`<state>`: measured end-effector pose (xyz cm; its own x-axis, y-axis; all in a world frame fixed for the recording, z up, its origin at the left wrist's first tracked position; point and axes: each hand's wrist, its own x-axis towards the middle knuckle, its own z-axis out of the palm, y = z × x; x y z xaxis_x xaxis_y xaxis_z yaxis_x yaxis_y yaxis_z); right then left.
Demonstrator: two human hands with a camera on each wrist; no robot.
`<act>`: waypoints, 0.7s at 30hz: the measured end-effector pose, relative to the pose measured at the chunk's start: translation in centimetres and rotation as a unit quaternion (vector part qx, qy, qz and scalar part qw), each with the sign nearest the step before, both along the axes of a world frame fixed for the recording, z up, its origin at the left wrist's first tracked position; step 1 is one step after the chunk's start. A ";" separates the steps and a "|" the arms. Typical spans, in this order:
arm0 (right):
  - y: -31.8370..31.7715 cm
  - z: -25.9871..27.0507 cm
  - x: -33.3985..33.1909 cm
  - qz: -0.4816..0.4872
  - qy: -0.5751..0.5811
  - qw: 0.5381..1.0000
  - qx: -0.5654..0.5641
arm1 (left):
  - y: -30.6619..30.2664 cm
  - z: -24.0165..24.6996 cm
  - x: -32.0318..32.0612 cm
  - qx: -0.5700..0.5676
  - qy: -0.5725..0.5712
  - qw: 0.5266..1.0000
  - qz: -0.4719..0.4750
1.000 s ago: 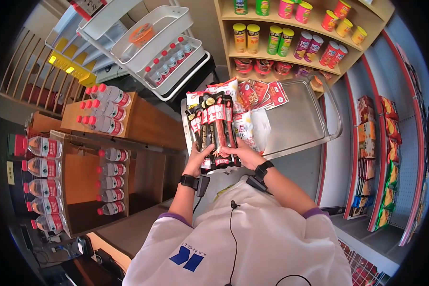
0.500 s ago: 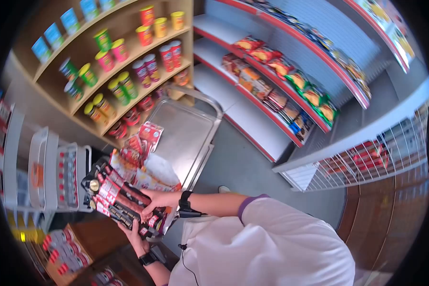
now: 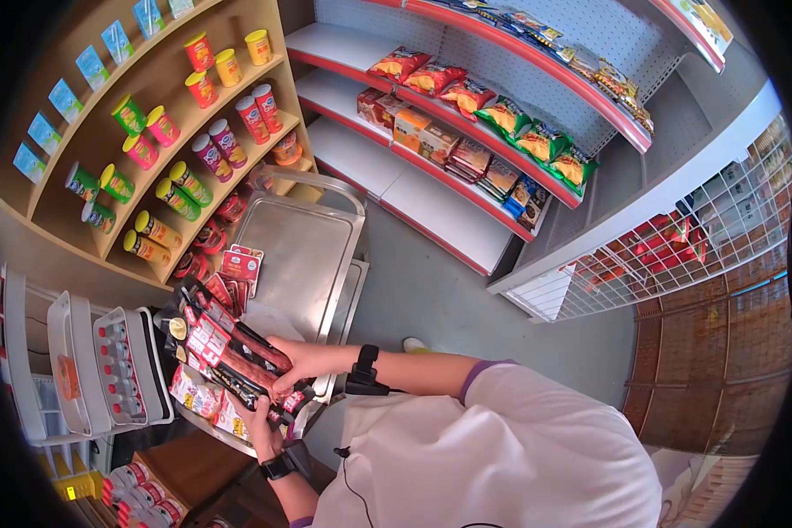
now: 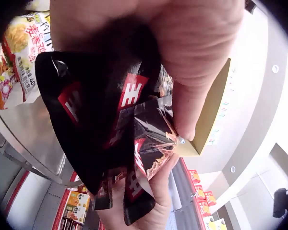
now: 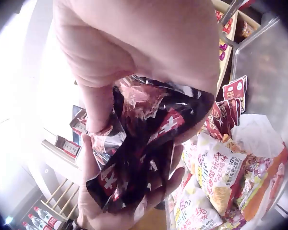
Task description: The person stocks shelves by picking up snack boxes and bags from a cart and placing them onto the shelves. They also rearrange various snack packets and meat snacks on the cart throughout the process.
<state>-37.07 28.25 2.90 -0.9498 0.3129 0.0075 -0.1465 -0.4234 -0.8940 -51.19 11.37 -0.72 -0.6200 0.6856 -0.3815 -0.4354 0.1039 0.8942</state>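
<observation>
Both hands hold several black sausage packs with red-and-white labels, low over the near end of a metal cart. My left hand grips the lower edge of the bundle. Higher up, my right hand has its thumb over the front of the packs. In the right wrist view the left hand's fingers wrap beneath the black film. White and orange snack bags lie on the cart under the packs. Beside them are flat red packets.
A wooden shelf with snack canisters stands behind the cart. Red-edged shelves with chip bags and boxes are at the back right, a wire-mesh rack further right. A white tiered trolley with bottles stands at the left; grey floor lies between.
The head view has swung to the right, bringing the red-edged shelves into sight. Both hands keep hold of the sausage packs, which now sit tilted at the cart's near end.
</observation>
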 end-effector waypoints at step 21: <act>5.4 -1.5 14.2 0.090 -0.016 0.994 -0.062 | 3.6 -0.4 16.1 0.047 -0.054 0.997 -0.004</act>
<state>-22.90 33.67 1.38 -0.9895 0.1353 -0.0510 -0.0317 -0.5471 -0.8364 -35.09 15.02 -1.08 -0.5735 0.7264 -0.3789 -0.5288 0.0250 0.8484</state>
